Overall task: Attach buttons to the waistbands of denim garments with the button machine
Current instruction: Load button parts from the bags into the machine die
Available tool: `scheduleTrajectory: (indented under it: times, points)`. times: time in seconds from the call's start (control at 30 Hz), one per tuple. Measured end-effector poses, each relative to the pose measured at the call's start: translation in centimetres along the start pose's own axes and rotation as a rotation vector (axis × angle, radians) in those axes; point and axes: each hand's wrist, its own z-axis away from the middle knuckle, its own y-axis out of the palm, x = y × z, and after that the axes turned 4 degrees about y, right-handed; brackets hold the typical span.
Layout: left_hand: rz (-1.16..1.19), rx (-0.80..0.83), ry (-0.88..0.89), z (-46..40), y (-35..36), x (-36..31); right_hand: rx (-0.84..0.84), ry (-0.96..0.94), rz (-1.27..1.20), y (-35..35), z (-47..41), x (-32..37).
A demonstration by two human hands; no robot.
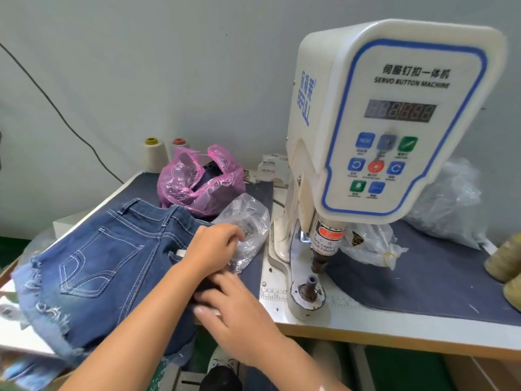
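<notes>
Blue denim shorts with frayed hems lie back side up on the left of the table. My right hand reaches left and grips a dark fold of their waistband at the table's front edge. My left hand rests over the shorts, its curled fingers pinching into a clear plastic bag of metal buttons; what the fingertips hold is hidden. The white servo button machine stands to the right, its punch raised above the bare lower die.
A pink plastic bag sits behind the shorts, with two thread cones at the wall. More clear bags lie right of the machine, and yellowish thread cones stand at the far right. A ruler strip is beside the die.
</notes>
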Motion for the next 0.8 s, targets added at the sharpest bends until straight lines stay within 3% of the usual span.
scheduleTrajectory:
  times: [0.1,0.23,0.43,0.8]
  points:
    - [-0.162,-0.040,-0.080,-1.0,0.6,0.6,-0.048,-0.113,-0.052,-2.4,3.9,-1.1]
    - [-0.342,0.044,-0.100,-2.2,1.1,0.7,-0.341,-0.168,-0.084,-6.3,6.9,-3.7]
    - [-0.370,0.112,-0.106,-2.9,1.9,0.0,-0.801,0.068,-0.198,-11.6,7.9,-9.2]
    - [-0.286,0.168,-0.151,-2.4,1.9,-0.3,-0.824,0.475,-0.408,-10.9,6.8,-16.1]
